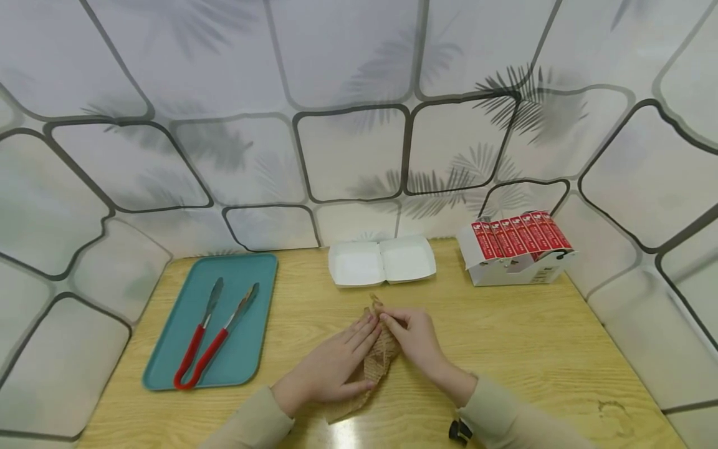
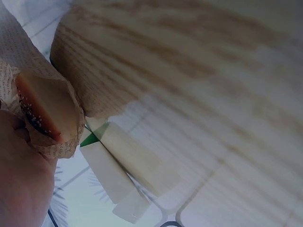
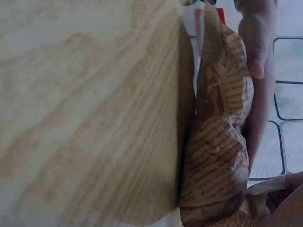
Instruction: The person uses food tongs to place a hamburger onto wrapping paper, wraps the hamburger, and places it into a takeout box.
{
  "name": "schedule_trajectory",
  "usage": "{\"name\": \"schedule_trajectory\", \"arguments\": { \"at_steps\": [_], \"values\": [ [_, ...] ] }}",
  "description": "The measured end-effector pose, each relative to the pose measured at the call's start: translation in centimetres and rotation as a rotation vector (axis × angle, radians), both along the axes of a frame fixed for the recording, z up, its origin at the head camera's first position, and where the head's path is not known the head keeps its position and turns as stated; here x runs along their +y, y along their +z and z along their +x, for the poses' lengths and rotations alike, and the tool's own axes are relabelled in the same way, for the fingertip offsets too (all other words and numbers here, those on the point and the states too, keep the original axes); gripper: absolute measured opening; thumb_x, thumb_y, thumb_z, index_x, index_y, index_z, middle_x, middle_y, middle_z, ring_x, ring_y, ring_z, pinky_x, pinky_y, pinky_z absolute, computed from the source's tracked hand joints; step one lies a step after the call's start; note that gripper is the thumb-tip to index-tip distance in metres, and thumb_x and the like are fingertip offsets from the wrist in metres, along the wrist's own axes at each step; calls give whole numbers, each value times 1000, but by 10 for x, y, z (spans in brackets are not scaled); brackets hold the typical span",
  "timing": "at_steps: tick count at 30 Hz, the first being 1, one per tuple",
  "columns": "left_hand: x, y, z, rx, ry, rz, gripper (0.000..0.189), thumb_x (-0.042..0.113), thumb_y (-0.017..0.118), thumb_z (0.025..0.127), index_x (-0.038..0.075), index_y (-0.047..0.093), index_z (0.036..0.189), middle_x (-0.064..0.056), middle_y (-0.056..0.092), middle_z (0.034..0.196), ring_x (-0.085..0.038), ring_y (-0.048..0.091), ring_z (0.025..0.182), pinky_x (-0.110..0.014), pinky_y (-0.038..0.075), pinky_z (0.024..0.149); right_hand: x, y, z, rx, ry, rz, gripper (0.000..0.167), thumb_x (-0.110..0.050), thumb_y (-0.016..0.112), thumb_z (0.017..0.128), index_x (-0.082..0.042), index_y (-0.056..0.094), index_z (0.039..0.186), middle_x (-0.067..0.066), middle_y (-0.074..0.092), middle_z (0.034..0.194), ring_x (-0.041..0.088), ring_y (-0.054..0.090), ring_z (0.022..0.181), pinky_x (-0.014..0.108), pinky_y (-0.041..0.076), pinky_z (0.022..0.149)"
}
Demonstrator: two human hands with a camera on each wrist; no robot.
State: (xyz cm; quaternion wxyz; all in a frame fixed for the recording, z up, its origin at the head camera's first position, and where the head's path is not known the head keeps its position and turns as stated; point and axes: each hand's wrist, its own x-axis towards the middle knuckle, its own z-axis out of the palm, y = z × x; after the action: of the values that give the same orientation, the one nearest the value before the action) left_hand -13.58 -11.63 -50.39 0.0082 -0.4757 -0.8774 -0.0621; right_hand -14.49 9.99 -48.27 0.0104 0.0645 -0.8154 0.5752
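A brown printed wrapping paper lies bunched around a piece of food near the table's front. In the left wrist view, one end of the paper gapes and shows a sesame-topped bun inside. My left hand rests along the left side of the wrapped bun, its fingers straight. At the far end, my right hand pinches the paper between thumb and forefinger. The right wrist view shows the crumpled printed side of the wrap, with the left hand behind it.
At the left, a teal tray carries red-handled tongs. An unfolded white takeaway box stands at the back. A white carton of red packets is at the back right. A small black object lies by the right sleeve.
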Motion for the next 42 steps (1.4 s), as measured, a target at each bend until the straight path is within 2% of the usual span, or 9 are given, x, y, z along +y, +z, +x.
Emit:
{"name": "schedule_trajectory", "arguments": {
  "at_steps": [8,12,17,20,24,28,33,38,42],
  "values": [
    [-2,-1,0,-32,18,4,89,61,40,110,-2,17,168,-17,10,178,-32,14,167,-42,26,134,-3,-6,5,9,32,-37,27,-3,68,101,-1,75,126,15,74,132,33,70,128,34,58,107],
    [-4,-3,-1,-89,30,20,90,64,36,110,-1,14,169,-17,5,178,-30,10,167,-42,23,135,-3,-9,6,26,44,-16,28,-3,69,101,-2,74,128,13,73,134,32,69,130,36,56,109],
    [-9,-4,-2,-215,56,121,93,62,41,109,-1,7,169,-18,1,178,-29,9,167,-44,22,135,-3,-12,9,78,75,40,30,-2,69,100,-1,73,130,12,71,137,33,66,134,42,52,114],
    [-11,-2,-2,-247,69,202,94,57,47,109,-3,5,168,-20,4,178,-31,12,166,-47,25,133,-3,-12,10,103,98,94,33,-2,69,100,-1,71,133,11,70,139,32,64,136,45,50,117],
    [-12,2,-3,-173,70,233,93,55,49,109,-4,7,168,-22,7,178,-33,15,166,-50,28,132,-3,-12,13,134,126,179,40,-4,74,97,-2,69,136,11,66,143,32,64,137,46,48,118],
    [-14,4,-2,-67,44,212,90,55,48,109,-5,14,168,-22,12,177,-34,19,165,-49,30,132,-4,-13,15,200,134,258,44,-3,80,92,0,70,135,13,68,141,33,66,134,46,51,116],
    [-17,2,3,4,25,161,87,57,43,110,-3,17,168,-20,15,178,-33,21,165,-46,30,132,-4,-14,18,220,149,302,49,2,81,87,2,69,135,15,67,143,35,64,136,49,49,117],
    [-21,0,8,25,30,85,83,56,44,110,0,22,168,-18,15,178,-30,20,165,-44,28,133,-2,-13,19,214,167,309,56,4,83,84,2,67,138,15,65,146,36,62,139,50,46,120],
    [-22,-1,11,-6,36,36,83,58,40,111,2,20,169,-14,12,179,-28,18,166,-43,26,133,-1,-13,18,215,172,308,58,2,85,83,2,67,138,13,65,147,35,62,140,49,46,120]
  ]
}}
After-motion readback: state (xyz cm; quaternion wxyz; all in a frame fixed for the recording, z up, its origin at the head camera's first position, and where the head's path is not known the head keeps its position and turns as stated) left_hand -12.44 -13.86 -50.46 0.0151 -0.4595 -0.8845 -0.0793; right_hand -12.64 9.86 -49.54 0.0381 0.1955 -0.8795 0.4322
